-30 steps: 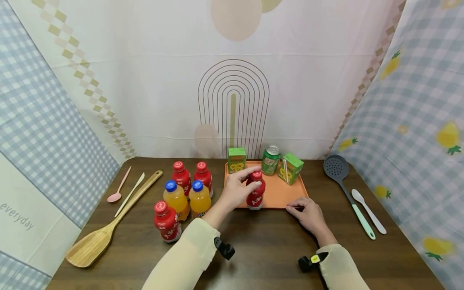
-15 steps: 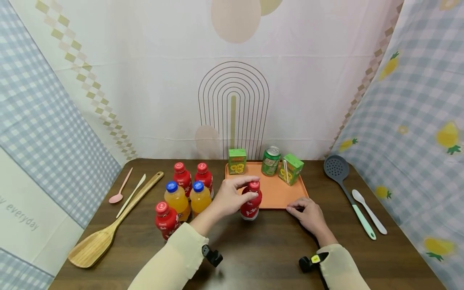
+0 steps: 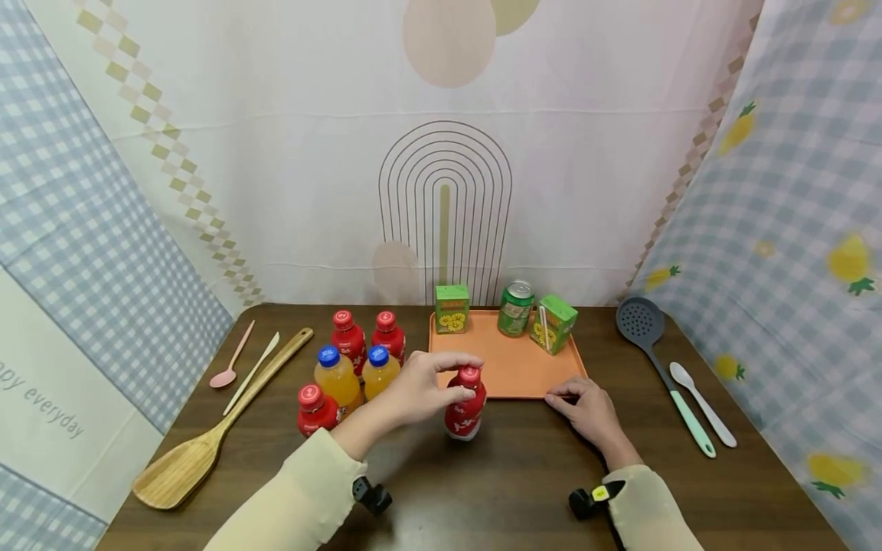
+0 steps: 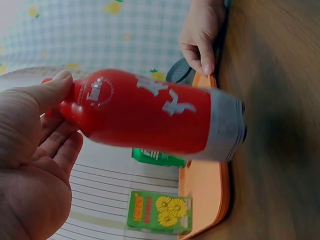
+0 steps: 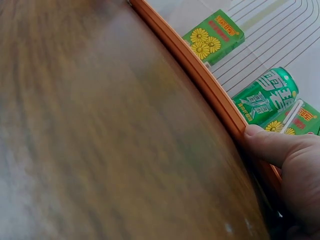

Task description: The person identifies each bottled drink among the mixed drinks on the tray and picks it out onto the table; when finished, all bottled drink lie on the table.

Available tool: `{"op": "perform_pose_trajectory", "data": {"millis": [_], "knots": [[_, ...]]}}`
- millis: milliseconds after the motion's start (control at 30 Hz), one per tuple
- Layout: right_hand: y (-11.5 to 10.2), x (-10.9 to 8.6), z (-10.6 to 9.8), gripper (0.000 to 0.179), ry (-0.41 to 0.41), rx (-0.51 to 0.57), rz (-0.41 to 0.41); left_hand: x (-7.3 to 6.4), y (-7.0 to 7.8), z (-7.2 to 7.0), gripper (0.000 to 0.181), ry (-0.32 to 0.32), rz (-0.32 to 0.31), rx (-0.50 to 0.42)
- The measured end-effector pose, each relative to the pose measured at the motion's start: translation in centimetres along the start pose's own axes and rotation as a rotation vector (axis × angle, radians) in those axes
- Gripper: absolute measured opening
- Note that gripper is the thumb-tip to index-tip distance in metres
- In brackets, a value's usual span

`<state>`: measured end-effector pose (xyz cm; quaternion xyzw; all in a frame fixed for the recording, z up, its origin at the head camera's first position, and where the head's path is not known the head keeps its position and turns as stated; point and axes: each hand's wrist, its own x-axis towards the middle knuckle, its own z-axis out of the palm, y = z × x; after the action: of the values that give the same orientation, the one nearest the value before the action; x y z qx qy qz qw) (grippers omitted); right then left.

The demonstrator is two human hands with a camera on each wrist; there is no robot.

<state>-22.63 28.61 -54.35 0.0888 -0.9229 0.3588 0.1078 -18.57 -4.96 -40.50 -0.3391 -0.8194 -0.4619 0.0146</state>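
My left hand (image 3: 423,389) grips a red drink bottle (image 4: 145,115) at its neck, thumb on one side and fingers on the other. The bottle hangs upright over the table, just in front of the orange tray (image 3: 492,363); its shadow lies apart from its base in the left wrist view. At the tray's near right corner, my right hand (image 3: 584,407) pinches the rim between thumb and fingers. On the tray stand a green juice carton (image 3: 452,310) at the back left, a green soda can (image 5: 270,95), and a second green carton (image 3: 553,324) with a straw.
Left of the tray are more red bottles (image 3: 348,340) and two orange juice bottles (image 3: 338,380). A wooden spatula (image 3: 182,467), a white knife (image 3: 251,373) and a pink spoon (image 3: 230,360) lie farther left. A slotted skimmer (image 3: 641,321) and white spoon (image 3: 703,402) lie right.
My left hand has carried the red bottle from the tray's front edge toward me and to the left, over the table. The right hand stays at the tray's corner.
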Motion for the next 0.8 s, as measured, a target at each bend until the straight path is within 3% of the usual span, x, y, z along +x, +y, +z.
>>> {"op": "perform_pose_trajectory", "data": {"millis": [233,533,800], "knots": [[0.1,0.0,0.1,0.004,0.006,-0.006,-0.003,-1.3,0.6,-1.5,0.039,-0.074,0.013,0.091],[0.1,-0.1,0.1,0.005,-0.007,-0.015,0.005,-2.9,0.6,-2.9,0.036,-0.106,0.034,0.167],[0.0,0.0,0.0,0.005,-0.008,-0.012,0.005,-4.1,1.1,-4.2,0.036,-0.168,-0.017,0.197]]}}
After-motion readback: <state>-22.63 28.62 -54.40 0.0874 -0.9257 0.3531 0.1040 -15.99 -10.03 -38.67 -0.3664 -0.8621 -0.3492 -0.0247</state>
